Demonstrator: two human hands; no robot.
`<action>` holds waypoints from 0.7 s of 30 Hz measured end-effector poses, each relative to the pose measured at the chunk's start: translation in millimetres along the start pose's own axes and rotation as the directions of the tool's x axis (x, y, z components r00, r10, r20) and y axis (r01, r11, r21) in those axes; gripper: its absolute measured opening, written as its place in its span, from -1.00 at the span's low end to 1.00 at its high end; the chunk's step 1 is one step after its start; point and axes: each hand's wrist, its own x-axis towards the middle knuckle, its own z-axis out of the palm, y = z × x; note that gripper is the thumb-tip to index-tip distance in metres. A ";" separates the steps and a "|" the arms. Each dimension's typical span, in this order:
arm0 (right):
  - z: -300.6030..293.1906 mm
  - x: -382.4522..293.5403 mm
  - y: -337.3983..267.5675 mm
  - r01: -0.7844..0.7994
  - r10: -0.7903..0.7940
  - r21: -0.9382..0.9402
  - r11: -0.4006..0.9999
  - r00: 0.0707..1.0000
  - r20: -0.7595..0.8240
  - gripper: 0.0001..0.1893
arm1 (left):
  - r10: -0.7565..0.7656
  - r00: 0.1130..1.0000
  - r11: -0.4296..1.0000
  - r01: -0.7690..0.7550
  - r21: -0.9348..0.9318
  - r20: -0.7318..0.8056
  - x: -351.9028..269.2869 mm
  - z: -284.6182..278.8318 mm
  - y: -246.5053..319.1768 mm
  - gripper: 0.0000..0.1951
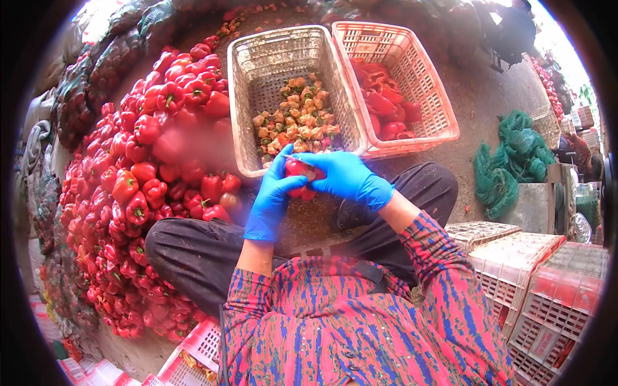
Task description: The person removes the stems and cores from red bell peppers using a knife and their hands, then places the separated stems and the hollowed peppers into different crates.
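Both my hands wear blue gloves and meet around one red bell pepper (300, 174), just in front of the near edge of a dirty white plastic crate (232, 111). My left hand (275, 198) holds the pepper from the left, thumb across it. My right hand (344, 177) grips it from the right; a thin, light edge shows by its fingertips, possibly a blade, too little seen to tell. Pepper cores with stems (304, 116) lie in the white crate. A pink-white plastic crate (434, 62) beside it holds red pepper pieces (384, 99).
A large heap of red bell peppers (140, 159) spreads on the left, with filled net sacks (116, 62) behind it. On the right lie green netting (519, 149) and stacked plastic crates (514, 260). A person (514, 31) is at the far upper right.
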 end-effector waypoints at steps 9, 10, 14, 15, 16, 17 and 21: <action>31.5 -9.3 7.3 0.101 -0.119 -0.082 0.991 0.961 -0.248 -0.39 | -0.042 0.999 0.996 0.042 -0.078 0.001 0.7 0.8 -10.7 -0.53; 35.2 -10.0 7.2 0.086 -0.090 -0.027 0.996 0.956 -0.280 -0.39 | -0.046 0.999 0.992 0.044 -0.116 -0.009 0.2 0.5 -11.8 -0.52; 51.2 -14.5 8.3 -0.022 0.078 0.164 0.986 0.935 -0.346 -0.48 | -0.056 0.998 0.993 0.059 -0.104 0.035 2.1 -6.5 -15.7 -0.48; 52.6 -15.9 7.3 -0.071 0.145 0.225 0.972 0.933 -0.330 -0.50 | -0.059 0.997 0.993 0.064 -0.101 0.050 2.5 -6.2 -16.1 -0.47; 56.3 -17.2 6.9 -0.117 0.207 0.263 0.958 0.914 -0.349 -0.55 | -0.054 0.998 0.994 0.057 -0.098 0.031 1.6 -3.7 -18.9 -0.46; 69.8 -13.7 24.8 -0.129 0.415 0.593 0.795 0.828 -0.376 -0.60 | -0.049 0.999 0.994 0.050 -0.093 0.011 -0.2 0.8 -23.1 -0.45; 33.4 -12.1 14.5 -0.377 0.465 0.846 0.378 0.867 0.179 -0.63 | -0.094 0.995 0.992 0.092 -0.089 -0.017 -6.5 -1.2 -11.8 -0.43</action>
